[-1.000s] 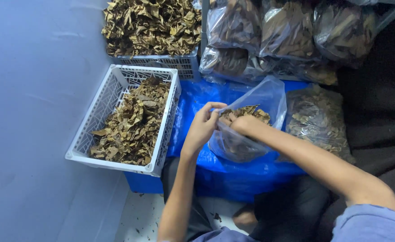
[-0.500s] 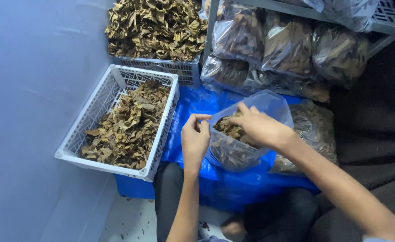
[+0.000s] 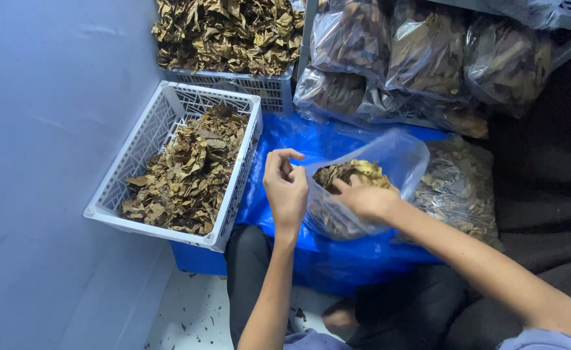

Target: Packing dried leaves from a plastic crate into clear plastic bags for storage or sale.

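A clear plastic bag (image 3: 389,159) part filled with dry brown leaves (image 3: 350,174) stands on a blue plastic sheet (image 3: 311,139) in front of me. My left hand (image 3: 285,188) pinches the bag's near rim at the left and holds the mouth apart. My right hand (image 3: 366,198) grips the bag's near side, fingers pressed on the plastic just below the leaves. A white slatted basket (image 3: 136,146) of the same dry leaves sits tilted to the left of the bag, about a hand's width from my left hand.
A second basket (image 3: 233,81) heaped with leaves stands behind the white one. Several filled clear bags (image 3: 428,58) lean on a shelf at the back, and one more bag (image 3: 460,188) lies to the right. A blue wall closes the left side.
The bag's mouth has been pulled wider and its top now stands up. My left hand has shifted to the rim, and my right hand has dropped from the leaves to the bag's side.
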